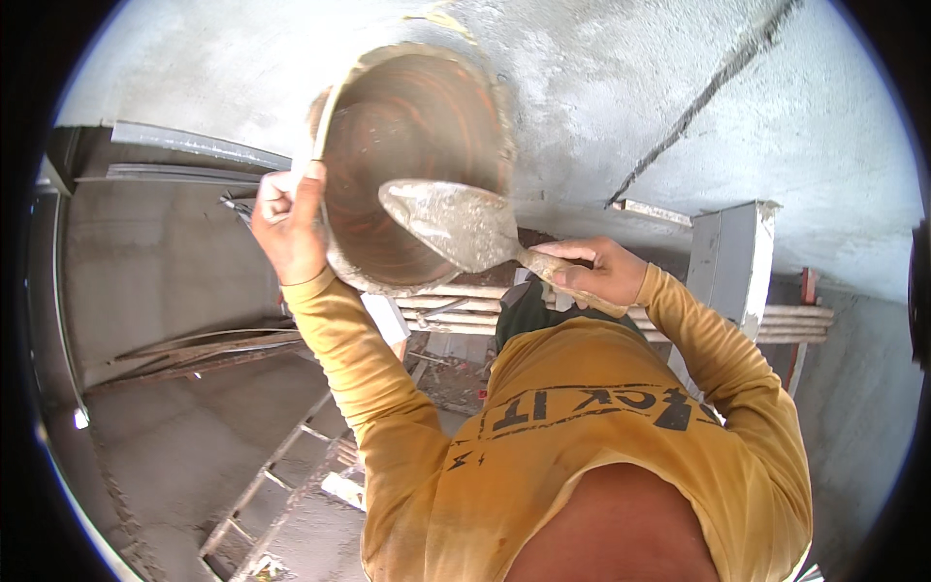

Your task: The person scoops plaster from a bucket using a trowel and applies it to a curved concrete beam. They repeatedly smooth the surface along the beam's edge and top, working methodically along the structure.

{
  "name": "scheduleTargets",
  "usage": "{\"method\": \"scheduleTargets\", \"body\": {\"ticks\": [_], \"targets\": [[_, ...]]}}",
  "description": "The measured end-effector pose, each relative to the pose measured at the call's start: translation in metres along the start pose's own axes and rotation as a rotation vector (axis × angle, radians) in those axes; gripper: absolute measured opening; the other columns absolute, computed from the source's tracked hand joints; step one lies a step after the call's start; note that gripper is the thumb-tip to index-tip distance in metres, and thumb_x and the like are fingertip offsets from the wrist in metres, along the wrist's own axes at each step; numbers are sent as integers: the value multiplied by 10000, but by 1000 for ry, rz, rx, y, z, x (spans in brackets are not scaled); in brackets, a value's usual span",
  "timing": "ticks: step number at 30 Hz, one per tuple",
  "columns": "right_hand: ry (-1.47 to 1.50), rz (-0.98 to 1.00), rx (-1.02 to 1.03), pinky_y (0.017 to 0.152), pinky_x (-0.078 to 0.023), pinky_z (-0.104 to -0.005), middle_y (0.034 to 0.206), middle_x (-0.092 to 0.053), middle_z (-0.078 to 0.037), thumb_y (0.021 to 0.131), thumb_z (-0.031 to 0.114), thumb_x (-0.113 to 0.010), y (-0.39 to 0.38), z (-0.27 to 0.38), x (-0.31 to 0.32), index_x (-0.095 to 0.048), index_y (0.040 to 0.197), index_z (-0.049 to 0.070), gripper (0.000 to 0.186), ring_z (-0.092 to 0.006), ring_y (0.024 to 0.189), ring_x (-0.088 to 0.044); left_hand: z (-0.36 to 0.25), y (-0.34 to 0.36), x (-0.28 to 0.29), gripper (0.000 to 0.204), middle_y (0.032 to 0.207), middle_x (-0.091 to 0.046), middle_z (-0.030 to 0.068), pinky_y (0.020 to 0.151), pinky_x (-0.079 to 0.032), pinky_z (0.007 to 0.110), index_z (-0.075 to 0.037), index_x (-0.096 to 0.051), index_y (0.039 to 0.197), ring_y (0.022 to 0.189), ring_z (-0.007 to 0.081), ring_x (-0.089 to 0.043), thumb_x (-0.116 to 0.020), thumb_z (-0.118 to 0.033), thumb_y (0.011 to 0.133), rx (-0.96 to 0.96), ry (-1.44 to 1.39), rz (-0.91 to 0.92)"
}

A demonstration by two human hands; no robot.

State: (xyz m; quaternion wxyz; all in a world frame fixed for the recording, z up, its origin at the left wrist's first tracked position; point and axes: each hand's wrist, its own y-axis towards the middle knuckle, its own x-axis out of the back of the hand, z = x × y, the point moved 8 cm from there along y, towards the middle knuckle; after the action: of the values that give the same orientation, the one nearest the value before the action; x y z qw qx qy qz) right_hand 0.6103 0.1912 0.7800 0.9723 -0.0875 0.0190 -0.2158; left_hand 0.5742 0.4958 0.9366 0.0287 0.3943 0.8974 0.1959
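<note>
My left hand grips the left rim of a round, mortar-smeared bucket, thumb on the edge and fingers behind it. The bucket is tilted, so its inside shows, with a thin grey film swirled over orange-brown walls. In my right hand is a pointed trowel, held by its handle. Its blade, coated with wet grey mortar, lies across the lower right of the bucket's mouth. Whether the blade touches the bucket I cannot tell.
A grey plastered wall with a dark diagonal groove rises ahead. Below run several horizontal poles. A grey box-like post stands at right. Far down at left, a ladder lies near the floor, with long strips beside it.
</note>
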Motion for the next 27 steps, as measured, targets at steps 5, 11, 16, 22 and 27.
{"method": "scheduleTargets", "body": {"ticks": [5,11,16,22,27], "targets": [[-551,-238,285,624,-527,-339,891,-619,-69,850,223,-601,5,35,16,-512,1320,99,495,-223,709,-617,-20,8,29,195,666,-488,-54,559,-299,172,-43,-549,724,594,18,-372,-710,-77,828,-48,55,-231],[-929,-450,279,615,-516,-443,1051,-490,-109,790,288,-666,53,-3,-8,-442,1323,147,594,-342,717,-605,-35,14,45,135,768,-618,26,604,-395,197,-15,-580,791,653,71,-520,-672,-100,841,7,-31,-388],[-915,-480,159,668,-507,-467,1033,-484,-118,791,259,-651,48,-58,-1,-423,1305,134,576,-367,796,-593,-30,18,61,135,734,-623,39,568,-416,227,-5,-585,746,612,86,-527,-683,-64,818,39,-154,-535],[-878,-459,2,713,-509,-450,1059,-508,-152,795,250,-642,-14,-106,15,-453,1288,109,547,-389,870,-590,-14,18,91,128,715,-624,55,580,-442,239,0,-582,741,610,100,-541,-673,-51,815,-8,-87,-603],[-452,-355,256,696,-512,-392,878,-556,-140,845,291,-614,-25,-25,34,-521,1221,33,466,-293,812,-610,2,11,96,128,757,-632,64,596,-460,248,9,-574,767,644,107,-558,-646,-63,844,10,-171,-588]]}}
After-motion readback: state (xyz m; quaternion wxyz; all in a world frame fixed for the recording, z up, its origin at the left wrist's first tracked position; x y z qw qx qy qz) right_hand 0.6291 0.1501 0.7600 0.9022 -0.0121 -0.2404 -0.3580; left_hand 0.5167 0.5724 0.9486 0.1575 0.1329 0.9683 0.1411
